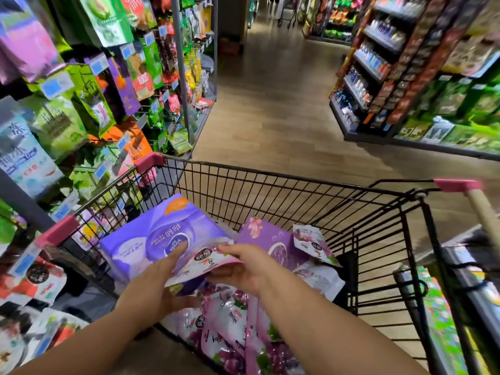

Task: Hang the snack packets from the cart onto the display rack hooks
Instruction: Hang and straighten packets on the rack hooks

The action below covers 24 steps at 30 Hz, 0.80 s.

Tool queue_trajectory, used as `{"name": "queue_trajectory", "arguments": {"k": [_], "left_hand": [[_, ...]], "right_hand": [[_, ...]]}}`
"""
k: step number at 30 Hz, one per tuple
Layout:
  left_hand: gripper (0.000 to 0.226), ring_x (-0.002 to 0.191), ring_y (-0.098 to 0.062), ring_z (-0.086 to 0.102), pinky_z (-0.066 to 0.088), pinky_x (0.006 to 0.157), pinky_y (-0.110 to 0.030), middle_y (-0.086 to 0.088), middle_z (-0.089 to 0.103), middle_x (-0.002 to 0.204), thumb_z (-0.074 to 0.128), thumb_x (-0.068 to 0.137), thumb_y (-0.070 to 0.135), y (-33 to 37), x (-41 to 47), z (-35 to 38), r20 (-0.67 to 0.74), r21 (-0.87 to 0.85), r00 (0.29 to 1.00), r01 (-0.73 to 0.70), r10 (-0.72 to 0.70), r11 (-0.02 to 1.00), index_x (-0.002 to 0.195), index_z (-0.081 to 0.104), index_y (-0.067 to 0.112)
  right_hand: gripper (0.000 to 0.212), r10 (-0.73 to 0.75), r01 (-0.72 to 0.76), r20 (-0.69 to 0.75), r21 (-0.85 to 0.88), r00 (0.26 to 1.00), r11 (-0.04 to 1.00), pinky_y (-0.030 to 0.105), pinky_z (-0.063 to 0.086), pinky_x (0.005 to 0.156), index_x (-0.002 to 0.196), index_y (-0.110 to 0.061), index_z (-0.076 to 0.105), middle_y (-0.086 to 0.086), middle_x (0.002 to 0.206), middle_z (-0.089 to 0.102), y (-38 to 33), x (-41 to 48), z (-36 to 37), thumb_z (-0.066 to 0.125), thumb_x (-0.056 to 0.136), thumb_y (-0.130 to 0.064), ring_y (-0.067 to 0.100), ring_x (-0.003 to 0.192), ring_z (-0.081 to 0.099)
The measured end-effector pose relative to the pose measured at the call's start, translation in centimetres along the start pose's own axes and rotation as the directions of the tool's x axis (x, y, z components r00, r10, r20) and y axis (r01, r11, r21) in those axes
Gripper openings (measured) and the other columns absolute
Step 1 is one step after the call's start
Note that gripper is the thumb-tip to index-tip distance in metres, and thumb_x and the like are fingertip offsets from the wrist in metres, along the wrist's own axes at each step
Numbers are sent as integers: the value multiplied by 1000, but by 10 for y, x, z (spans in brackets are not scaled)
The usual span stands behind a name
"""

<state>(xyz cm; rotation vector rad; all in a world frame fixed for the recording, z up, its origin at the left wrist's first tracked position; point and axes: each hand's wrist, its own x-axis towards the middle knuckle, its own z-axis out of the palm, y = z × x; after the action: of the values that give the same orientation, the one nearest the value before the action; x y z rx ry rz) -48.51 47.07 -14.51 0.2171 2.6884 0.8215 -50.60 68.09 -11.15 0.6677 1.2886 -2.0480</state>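
— Where is everything?
— The cart stands in the aisle, the display rack to its left, shelves to the right.
— And inside it?
— Snack packets near the front; tissue packs behind them.

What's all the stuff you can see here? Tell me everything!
Black wire shopping cart: one, pink corner caps, centre.
Purple-and-white grape snack packets: a pile, too overlapped to count, cart's near end.
Held grape snack packet: one, pink and white, between both hands above the pile.
Large purple tissue pack: one, cart's left side.
Smaller purple pack: one, right of it.
Display rack of hanging packets: many, green, purple, orange, left.
Shelves of bottles and green packs: right, across the aisle.
Wooden floor: brown, aisle ahead.
Left hand: gripping the held packet's left edge.
Right hand: gripping its right side.
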Motion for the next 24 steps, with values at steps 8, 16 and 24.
{"name": "queue_trajectory", "arguments": {"k": [8,16,24], "left_hand": [[78,106,-4,62,53,82,-31,23,63,116,63,44,86,-6,0,-3,-88,-160,994,-80,66,984,117,46,66],[64,74,-18,64,49,62,-29,0,69,74,53,60,82,2,2,0,-25,-67,990,134,-136,989,73,70,22],[47,75,-17,64,54,66,-31,-1,70,79,61,79,65,-11,9,6,-49,-23,979,197,-198,980,85,73,20]], "right_hand": [[20,69,-82,198,59,978,995,57,42,103,86,1,72,20,96,68,8,-7,5,54,90,-7,36,85,68],[22,67,-68,54,31,996,997,51,56,78,93,-4,65,5,58,56,2,-2,6,48,99,-16,32,77,71],[24,-626,-73,-488,-820,608,568,33,48,81,109,-24,57,2,109,62,-11,35,-103,60,90,-39,21,94,57]]}}
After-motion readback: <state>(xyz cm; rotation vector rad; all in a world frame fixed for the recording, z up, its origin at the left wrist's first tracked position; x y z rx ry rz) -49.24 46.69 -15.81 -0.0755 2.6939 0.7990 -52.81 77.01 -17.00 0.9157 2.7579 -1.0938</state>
